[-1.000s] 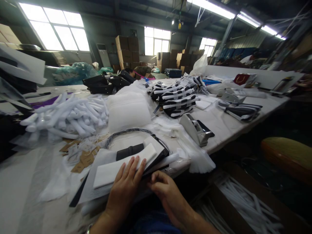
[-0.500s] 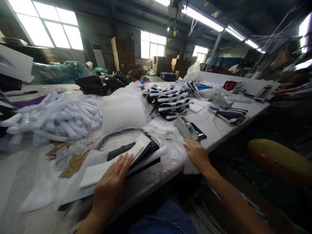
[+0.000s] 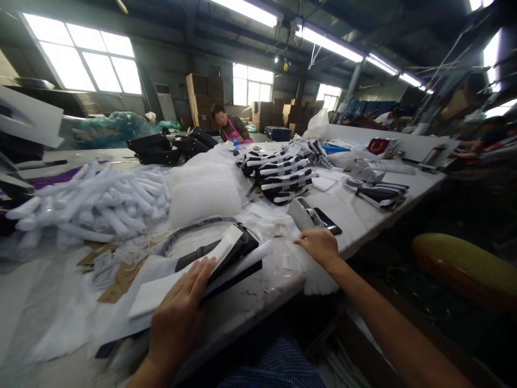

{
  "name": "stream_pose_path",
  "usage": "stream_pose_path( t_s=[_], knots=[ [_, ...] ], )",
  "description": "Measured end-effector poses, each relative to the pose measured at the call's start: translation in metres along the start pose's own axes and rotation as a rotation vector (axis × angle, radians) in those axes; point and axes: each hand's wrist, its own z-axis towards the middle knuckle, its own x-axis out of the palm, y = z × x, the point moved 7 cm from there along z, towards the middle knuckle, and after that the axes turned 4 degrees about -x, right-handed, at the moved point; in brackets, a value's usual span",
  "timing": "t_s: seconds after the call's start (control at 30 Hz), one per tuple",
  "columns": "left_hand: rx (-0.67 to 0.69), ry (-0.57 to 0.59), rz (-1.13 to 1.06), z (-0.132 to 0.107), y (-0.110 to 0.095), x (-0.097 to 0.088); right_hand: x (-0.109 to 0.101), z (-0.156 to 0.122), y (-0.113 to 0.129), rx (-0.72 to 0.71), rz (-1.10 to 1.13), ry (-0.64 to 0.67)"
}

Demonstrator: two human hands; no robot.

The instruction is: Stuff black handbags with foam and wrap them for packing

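Note:
My left hand (image 3: 181,296) lies flat, fingers stretched out, on a folded white foam sheet (image 3: 149,293) that covers part of a black handbag (image 3: 246,245). The bag's wrapped handle (image 3: 194,225) arches behind it, and a white foam tube (image 3: 258,256) lies along its near side. Over by the table's front edge, my right hand (image 3: 321,247) has its fingers pinched together on a thin white foam sheet (image 3: 321,277), part of which hangs over the edge. Just behind that hand stands a grey tape dispenser (image 3: 301,213), with a dark phone-like slab (image 3: 328,220) beside it.
White foam tubes (image 3: 105,194) are heaped at the left, near brown tags (image 3: 121,280). A stack of white foam sheets (image 3: 205,188) stands mid-table, with wrapped black bags (image 3: 283,170) beyond. A person (image 3: 232,126) leans at the far side. A stool (image 3: 464,267) is at the right.
My right hand has moved a little left, and more of the thin sheet shows hanging at the table edge. The person across the table has risen into view. My left hand stays on the foam.

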Motion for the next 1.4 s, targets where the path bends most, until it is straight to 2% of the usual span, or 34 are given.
stream_pose_path(
  t_s=[0.13, 0.23, 0.33, 0.43, 0.53, 0.6, 0.7, 0.73, 0.8, 0.9, 1.0, 1.07, 1.2, 1.3, 1.4],
  knots=[
    [-0.066, -0.013, 0.007, 0.004, 0.007, -0.004, -0.007, 0.007, 0.018, -0.047, 0.039, 0.032],
    [-0.124, -0.004, -0.005, 0.008, 0.014, -0.007, -0.009, 0.000, 0.052, -0.140, 0.103, 0.041],
    [-0.203, 0.000, -0.021, 0.015, 0.021, -0.012, -0.004, -0.023, 0.103, -0.290, 0.188, 0.104],
    [-0.273, 0.015, -0.029, 0.022, 0.027, -0.017, 0.003, -0.054, 0.152, -0.436, 0.289, 0.226],
    [-0.316, 0.031, -0.036, 0.026, 0.031, -0.021, 0.006, -0.080, 0.182, -0.549, 0.464, 0.391],
    [-0.324, 0.028, -0.048, 0.026, 0.033, -0.022, 0.004, -0.081, 0.182, -0.493, 0.564, 0.371],
    [-0.313, 0.004, -0.069, 0.024, 0.032, -0.024, 0.009, -0.067, 0.159, -0.275, 0.552, 0.131],
    [-0.309, -0.004, -0.074, 0.024, 0.032, -0.024, 0.017, -0.062, 0.153, -0.223, 0.507, 0.086],
    [-0.302, -0.014, -0.084, 0.024, 0.031, -0.023, 0.042, -0.056, 0.153, -0.191, 0.407, 0.114],
    [-0.287, -0.017, -0.097, 0.025, 0.029, -0.021, 0.073, -0.048, 0.178, -0.306, 0.364, 0.211],
    [-0.273, -0.028, -0.097, 0.023, 0.029, -0.020, 0.075, -0.039, 0.218, -0.578, 0.473, 0.197],
    [-0.249, -0.033, -0.098, 0.021, 0.027, -0.017, 0.070, -0.033, 0.233, -0.683, 0.539, 0.183],
    [-0.144, -0.022, -0.096, 0.012, 0.012, -0.005, 0.068, -0.037, 0.223, -0.659, 0.558, 0.173],
    [-0.053, -0.042, -0.046, 0.007, -0.003, 0.006, 0.075, -0.052, 0.210, -0.662, 0.540, 0.210],
    [-0.002, -0.068, 0.010, 0.004, -0.012, 0.013, 0.086, -0.058, 0.206, -0.704, 0.545, 0.249]
  ],
)
